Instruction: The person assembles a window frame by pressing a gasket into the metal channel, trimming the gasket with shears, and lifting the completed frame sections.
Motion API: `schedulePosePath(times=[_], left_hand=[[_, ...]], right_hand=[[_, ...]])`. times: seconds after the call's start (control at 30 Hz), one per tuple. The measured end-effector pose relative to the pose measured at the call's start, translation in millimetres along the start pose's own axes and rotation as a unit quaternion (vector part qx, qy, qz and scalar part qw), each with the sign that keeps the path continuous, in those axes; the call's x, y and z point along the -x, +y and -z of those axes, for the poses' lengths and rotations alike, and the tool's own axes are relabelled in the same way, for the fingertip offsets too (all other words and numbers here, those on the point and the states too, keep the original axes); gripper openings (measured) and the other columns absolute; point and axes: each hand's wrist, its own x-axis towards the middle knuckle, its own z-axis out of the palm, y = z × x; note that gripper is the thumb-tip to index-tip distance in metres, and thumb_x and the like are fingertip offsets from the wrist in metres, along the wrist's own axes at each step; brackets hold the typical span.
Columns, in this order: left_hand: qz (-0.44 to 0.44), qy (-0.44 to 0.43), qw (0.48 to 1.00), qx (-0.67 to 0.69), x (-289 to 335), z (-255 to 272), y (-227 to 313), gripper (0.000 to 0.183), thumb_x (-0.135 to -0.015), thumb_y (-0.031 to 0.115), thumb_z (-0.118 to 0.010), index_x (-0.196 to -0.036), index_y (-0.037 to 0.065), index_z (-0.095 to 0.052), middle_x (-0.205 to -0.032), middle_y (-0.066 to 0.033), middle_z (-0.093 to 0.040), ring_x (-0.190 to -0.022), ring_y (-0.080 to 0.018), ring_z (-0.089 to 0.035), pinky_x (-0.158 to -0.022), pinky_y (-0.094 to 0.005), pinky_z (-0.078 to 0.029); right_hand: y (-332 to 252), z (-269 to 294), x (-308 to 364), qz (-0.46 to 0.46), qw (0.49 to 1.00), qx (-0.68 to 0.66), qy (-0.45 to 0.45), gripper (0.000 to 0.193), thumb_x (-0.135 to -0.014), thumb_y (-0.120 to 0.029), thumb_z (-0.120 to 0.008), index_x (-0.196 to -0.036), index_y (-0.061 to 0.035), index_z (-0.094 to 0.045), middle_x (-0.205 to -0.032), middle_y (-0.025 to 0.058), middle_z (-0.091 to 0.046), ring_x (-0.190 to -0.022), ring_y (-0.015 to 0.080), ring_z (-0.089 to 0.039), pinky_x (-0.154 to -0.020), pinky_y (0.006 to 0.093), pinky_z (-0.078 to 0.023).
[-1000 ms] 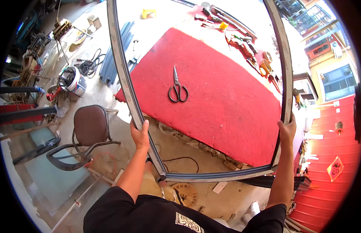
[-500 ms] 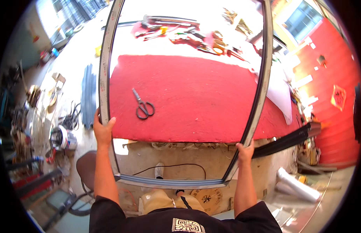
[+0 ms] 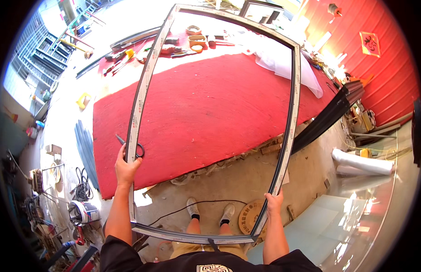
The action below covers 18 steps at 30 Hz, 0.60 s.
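Note:
A large rectangular window frame [image 3: 286,149], pale-faced with dark edges, is held up before me by its two long sides. My left hand [image 3: 126,170] grips the left side rail, thumb on the inner edge. On the right rail, close to the lower corner, my right hand [image 3: 274,201] is closed. The opening has no pane; through it show a red-covered table [image 3: 210,118] and, lower down, my shoes. Black-handled scissors [image 3: 140,151] lie on the red cover just behind the left rail, partly hidden by it.
Tools and small bowls [image 3: 197,41] sit at the table's far side. Dark long profiles [image 3: 328,115] jut out at the right. A bucket [image 3: 83,212] stands at the left, a wrapped roll [image 3: 362,162] at the right. A black cable [image 3: 174,206] crosses the floor.
The frame has tilted away at its top, so its far rail now shows whole. My view has turned right, and the table sits slanted. Both hands keep their grip.

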Motion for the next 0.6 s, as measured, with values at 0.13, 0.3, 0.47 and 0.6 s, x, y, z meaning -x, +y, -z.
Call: schedulePosePath(times=[0.13,0.3,0.47,0.6], left_hand=[[0.011,-0.027,0.999,-0.013,3.6,-37.3,-4.1,0.085,-0.074,0.02,-0.09,-0.152,0.005,-0.058,-0.108,-0.0087,-0.075,-0.092,-0.018,-0.072,-0.087,-0.0343,-0.058],[0.012,-0.052,0.998,-0.015,6.9,-70.1,-12.0,0.086,-0.074,0.02,-0.091,-0.151,0.002,-0.058,-0.107,-0.0082,-0.076,-0.093,-0.0164,-0.073,-0.087,-0.0326,-0.058],[0.021,-0.086,0.995,-0.044,7.2,-88.7,-8.8,0.085,-0.074,0.022,-0.09,-0.15,0.0,-0.057,-0.119,-0.0152,-0.078,-0.103,-0.0226,-0.076,-0.093,-0.0354,-0.058],[0.011,-0.091,0.993,-0.069,2.8,-96.8,-20.2,0.082,-0.075,0.024,-0.089,-0.149,0.005,-0.059,-0.116,-0.0138,-0.076,-0.104,-0.0221,-0.073,-0.094,-0.0355,-0.056]], right_hand=[[26.5,24.9,3.1,-0.01,0.999,-0.023,0.028,0.074,-0.074,0.008,-0.072,-0.145,0.0026,-0.052,-0.124,0.0087,-0.068,-0.106,0.0198,-0.068,-0.092,0.0321,-0.054],[53.1,45.3,6.0,-0.048,0.997,0.021,0.058,0.072,-0.071,0.005,-0.074,-0.141,0.0026,-0.056,-0.117,0.0084,-0.069,-0.101,0.0198,-0.068,-0.088,0.033,-0.056],[72.6,58.2,8.6,-0.079,0.992,0.061,0.072,0.07,-0.069,0.003,-0.075,-0.137,0.0025,-0.058,-0.111,0.0085,-0.07,-0.096,0.0201,-0.069,-0.084,0.0336,-0.056],[77.6,60.7,7.3,-0.086,0.988,0.096,0.085,0.067,-0.07,0.002,-0.076,-0.135,0.0017,-0.059,-0.109,0.0073,-0.069,-0.093,0.0193,-0.067,-0.083,0.0338,-0.055]])
